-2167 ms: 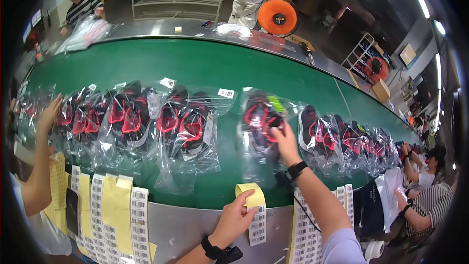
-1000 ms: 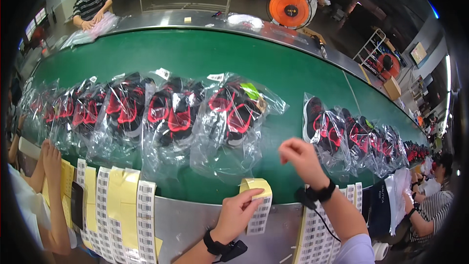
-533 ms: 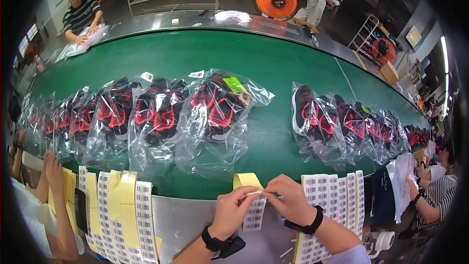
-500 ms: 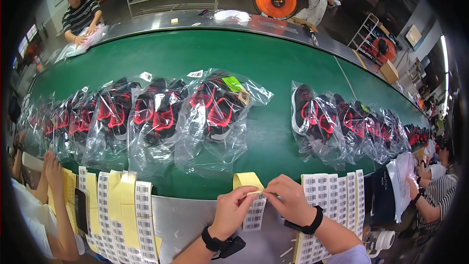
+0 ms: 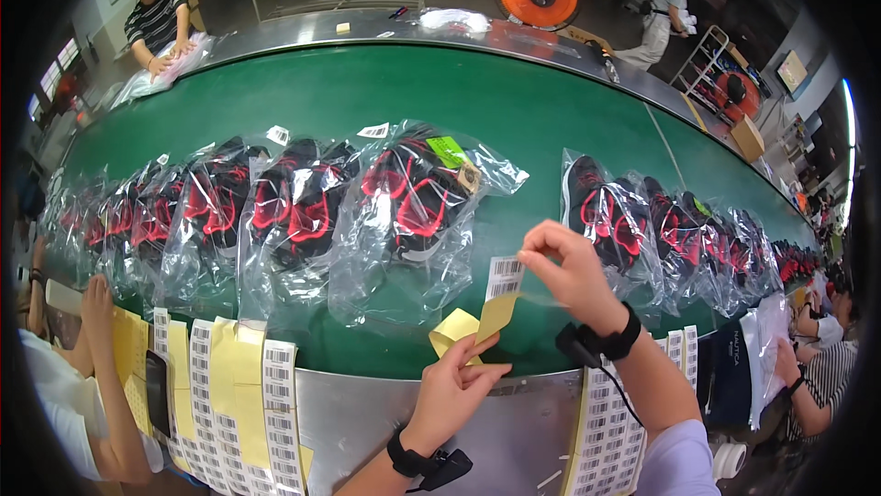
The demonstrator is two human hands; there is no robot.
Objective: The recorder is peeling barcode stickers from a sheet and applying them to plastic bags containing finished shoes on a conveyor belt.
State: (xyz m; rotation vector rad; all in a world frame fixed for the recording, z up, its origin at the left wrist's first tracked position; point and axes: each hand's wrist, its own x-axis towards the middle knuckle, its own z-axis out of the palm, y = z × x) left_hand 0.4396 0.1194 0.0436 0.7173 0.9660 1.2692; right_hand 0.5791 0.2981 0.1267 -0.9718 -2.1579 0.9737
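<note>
A strip of barcode labels with yellow backing curls up over the front edge of the green belt. Its lower part, folded into a loop, is held between the thumb and fingers of my left hand. My right hand is raised higher and pinches the corner of a white barcode label at the strip's upper end. Whether that label is still stuck to the backing, I cannot tell. Beyond my hands lies a clear-bagged pair of black and red shoes with a green sticker on the bag.
More bagged shoes line the green belt to the left, and others to the right. Label sheets hang over the metal edge on both sides. Co-workers stand at left and right; one person handles plastic across the belt.
My right hand has moved up and to the right, away from my left, drawing the strip's end upward so a printed label faces me. Across the belt, the walking person has moved right.
</note>
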